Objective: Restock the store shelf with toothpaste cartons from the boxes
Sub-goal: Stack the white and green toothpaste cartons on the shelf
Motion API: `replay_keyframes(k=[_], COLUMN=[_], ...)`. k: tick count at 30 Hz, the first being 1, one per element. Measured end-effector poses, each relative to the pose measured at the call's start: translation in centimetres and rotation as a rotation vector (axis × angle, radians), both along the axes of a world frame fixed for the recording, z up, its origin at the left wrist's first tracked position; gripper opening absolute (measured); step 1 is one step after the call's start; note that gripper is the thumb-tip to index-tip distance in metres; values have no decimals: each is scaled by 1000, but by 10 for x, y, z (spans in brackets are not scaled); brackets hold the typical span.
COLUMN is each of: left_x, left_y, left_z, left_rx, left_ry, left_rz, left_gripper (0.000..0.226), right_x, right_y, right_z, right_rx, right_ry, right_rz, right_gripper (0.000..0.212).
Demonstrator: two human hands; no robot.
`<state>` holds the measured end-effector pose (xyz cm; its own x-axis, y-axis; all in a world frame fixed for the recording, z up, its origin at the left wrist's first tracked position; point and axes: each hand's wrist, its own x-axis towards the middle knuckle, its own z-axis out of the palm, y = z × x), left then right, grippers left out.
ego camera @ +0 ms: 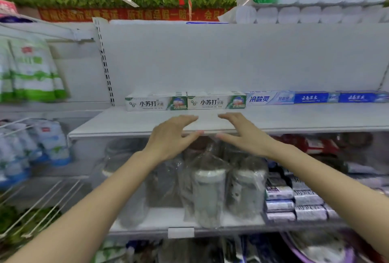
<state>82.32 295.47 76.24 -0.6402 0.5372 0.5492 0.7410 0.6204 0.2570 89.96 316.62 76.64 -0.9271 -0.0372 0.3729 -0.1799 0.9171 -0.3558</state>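
While your left hand (172, 136) and right hand (242, 134) reach over the front edge of the white shelf (130, 123), fingers spread and loose, gripping nothing, the toothpaste cartons (216, 101) sit end to end along its back wall. Two white-and-green cartons (155, 102) on the left read 小苏打 in dark characters, each with a green panel at its right end. Next comes a pale blue carton (269, 98) marked 冷酸灵, then two dark blue cartons (311, 97) whose white script is too blurred to read.

Green cartons (156, 102): 小苏打; blue carton (269, 98): 冷酸灵.
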Motion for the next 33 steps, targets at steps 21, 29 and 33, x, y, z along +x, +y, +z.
replay_keyframes(k=[21, 29, 33], left_x=[68, 105, 122], left_y=[-48, -82, -98], left_z=[-329, -491, -555], left_rx=[-425, -431, -348], left_ry=[-384, -858, -998], left_rz=[-127, 74, 154], left_gripper=[74, 63, 61], right_x=[58, 97, 115], right_y=[-36, -59, -80], right_z=[-313, -496, -575], right_rx=[95, -301, -602], right_ry=[-649, -1022, -1099], right_rz=[158, -9, -210], right_gripper=[78, 83, 77])
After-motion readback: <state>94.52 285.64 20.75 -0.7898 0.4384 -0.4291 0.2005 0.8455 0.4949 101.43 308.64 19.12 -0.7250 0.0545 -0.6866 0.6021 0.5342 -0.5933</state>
